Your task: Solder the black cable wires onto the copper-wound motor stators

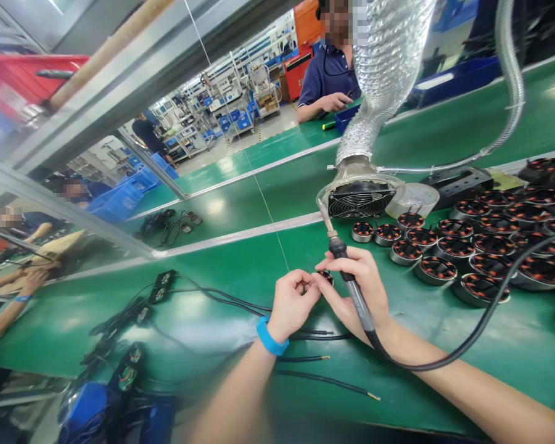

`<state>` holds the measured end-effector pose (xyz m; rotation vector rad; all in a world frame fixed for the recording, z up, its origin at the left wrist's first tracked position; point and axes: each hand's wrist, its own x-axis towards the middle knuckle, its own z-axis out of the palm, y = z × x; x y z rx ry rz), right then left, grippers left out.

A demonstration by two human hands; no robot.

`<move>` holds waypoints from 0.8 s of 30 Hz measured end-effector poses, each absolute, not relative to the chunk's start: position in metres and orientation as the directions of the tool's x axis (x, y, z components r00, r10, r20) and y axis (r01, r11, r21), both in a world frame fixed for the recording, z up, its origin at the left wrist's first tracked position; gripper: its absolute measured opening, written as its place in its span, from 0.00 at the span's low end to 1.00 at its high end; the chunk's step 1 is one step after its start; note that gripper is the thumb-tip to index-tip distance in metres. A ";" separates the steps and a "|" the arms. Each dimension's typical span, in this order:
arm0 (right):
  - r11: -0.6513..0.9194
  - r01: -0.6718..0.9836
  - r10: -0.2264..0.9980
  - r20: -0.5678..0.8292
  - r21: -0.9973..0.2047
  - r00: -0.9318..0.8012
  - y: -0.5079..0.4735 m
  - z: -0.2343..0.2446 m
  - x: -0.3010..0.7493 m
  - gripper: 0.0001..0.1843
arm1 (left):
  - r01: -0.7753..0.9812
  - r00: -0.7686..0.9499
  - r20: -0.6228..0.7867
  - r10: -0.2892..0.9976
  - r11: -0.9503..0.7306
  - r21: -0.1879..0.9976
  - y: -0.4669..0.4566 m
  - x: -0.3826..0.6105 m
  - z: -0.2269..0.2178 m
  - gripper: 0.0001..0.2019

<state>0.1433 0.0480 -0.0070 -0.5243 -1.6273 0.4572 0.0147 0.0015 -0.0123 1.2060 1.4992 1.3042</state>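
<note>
Just the one cam here, worn on the person's head and tipped forward and down, so you're looking right over both forearms at the left hand [295, 306] and right hand [351, 287] up close. Lens is super wide, so the green workbench [527, 364] curves away to the right, and the far aisle [240, 132] looks tiny up top.

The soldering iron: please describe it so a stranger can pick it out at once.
On the green workbench, find the silver flexible duct ending in a fan grille. Just below, the person's right hand grips the soldering iron. Unlike the round motor parts beside it, it is long and thin, its metal tip pointing toward the fan.
</note>
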 end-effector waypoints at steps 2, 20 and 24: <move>0.803 0.071 0.596 0.797 -0.592 -0.098 0.049 -0.005 0.144 0.16 | 0.213 -0.207 0.035 0.978 0.010 0.977 -0.001 0.015 -0.010 0.09; 0.734 0.117 0.677 0.704 -0.669 -0.216 0.053 -0.023 0.151 0.17 | 0.221 -0.028 -0.013 1.000 0.019 0.975 -0.003 -0.007 -0.002 0.14; 0.717 0.097 0.688 0.678 -0.690 -0.260 0.051 -0.022 0.152 0.15 | 0.037 0.023 -0.212 0.977 0.211 0.977 -0.003 -0.012 -0.005 0.18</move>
